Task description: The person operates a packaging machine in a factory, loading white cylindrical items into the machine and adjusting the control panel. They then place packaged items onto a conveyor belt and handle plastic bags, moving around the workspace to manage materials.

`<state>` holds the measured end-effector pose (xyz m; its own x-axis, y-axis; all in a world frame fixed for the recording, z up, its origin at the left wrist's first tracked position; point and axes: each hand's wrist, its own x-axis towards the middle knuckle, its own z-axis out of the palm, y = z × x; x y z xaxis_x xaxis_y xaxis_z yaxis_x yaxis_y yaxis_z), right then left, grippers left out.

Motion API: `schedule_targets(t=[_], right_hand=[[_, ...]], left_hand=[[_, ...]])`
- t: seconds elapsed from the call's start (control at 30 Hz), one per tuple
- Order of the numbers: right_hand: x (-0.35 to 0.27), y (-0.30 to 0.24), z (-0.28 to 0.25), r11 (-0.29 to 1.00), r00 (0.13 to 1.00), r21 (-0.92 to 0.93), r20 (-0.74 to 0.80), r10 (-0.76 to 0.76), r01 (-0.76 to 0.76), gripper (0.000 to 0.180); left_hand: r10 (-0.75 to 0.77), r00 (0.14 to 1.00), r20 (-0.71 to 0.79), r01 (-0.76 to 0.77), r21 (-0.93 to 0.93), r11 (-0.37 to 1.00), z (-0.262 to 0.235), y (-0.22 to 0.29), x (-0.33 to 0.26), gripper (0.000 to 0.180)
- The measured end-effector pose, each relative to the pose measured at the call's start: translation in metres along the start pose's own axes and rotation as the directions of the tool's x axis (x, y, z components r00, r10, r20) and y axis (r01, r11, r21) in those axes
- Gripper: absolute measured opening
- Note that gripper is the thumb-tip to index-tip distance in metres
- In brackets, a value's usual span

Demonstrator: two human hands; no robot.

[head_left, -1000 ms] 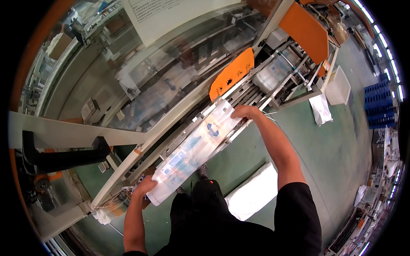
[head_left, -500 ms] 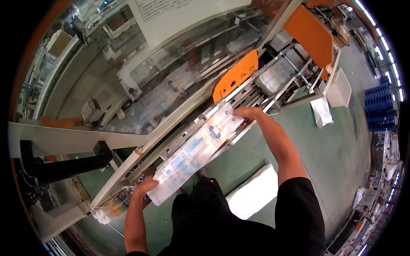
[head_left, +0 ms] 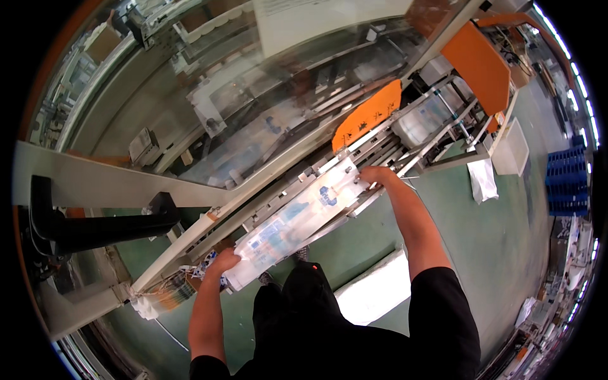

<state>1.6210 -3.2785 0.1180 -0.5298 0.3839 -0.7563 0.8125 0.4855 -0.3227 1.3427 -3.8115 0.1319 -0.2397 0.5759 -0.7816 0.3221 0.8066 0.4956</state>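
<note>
A long flat stack of printed plastic bags (head_left: 285,223), whitish with blue patterns, lies aslant on the metal rails of a machine in front of me. My left hand (head_left: 224,261) grips its near left end, fingers closed at the edge. At the far right end my right hand (head_left: 376,176) is closed on the corner, its fingertips partly hidden by the plastic. Two small round studs show at that end. An orange guard plate (head_left: 367,115) stands just beyond it.
Another stack of bags (head_left: 418,121) rests farther along the rails below a large orange panel (head_left: 482,68). A black handle (head_left: 104,232) juts out at left. On the green floor are a white package (head_left: 375,288), a white bin (head_left: 510,151) and blue crates (head_left: 565,183).
The view has shifted, so the machine appears farther right and lower. Both hands keep hold of the bag stack, which lies flatter along the rails, its near end slightly farther from me.
</note>
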Motion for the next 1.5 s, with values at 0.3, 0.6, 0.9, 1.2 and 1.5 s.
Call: schedule_targets(t=[0.3, 0.6, 0.9, 1.2, 1.5], right_hand=[[-0.014, 0.042, -0.002, 0.786, 0.869, -0.578, -0.251, -0.427, 0.22, 0.053], [-0.172, -0.186, 0.174, 0.86, 0.849, 0.062, 0.133, -0.511, 0.507, 0.046], [-0.192, -0.502, 0.482, 0.236, 0.277, -0.161, 0.33, -0.902, 0.958, 0.066], [-0.172, -0.765, 0.682, 0.31, 0.403, -0.449, 0.128, -0.906, 0.838, 0.073], [-0.176, -0.798, 0.726, 0.451, 0.6, -0.644, 0.016, -0.8, 0.618, 0.074]], left_hand=[[-0.305, 0.852, -0.425, 0.383, 0.111, 0.917, 0.041, -0.045, 0.021, 0.031], [-0.521, 0.697, -0.492, 0.342, -0.411, 0.845, 0.15, -0.162, -0.105, 0.031], [-0.757, 0.47, -0.453, 0.223, -0.77, 0.598, 0.271, -0.392, -0.263, 0.028], [-0.821, 0.455, -0.345, -0.05, -0.93, 0.364, 0.37, -0.522, -0.323, 0.023], [-0.841, 0.539, -0.044, -0.097, -0.995, -0.01, 0.44, -0.569, -0.384, 0.024]])
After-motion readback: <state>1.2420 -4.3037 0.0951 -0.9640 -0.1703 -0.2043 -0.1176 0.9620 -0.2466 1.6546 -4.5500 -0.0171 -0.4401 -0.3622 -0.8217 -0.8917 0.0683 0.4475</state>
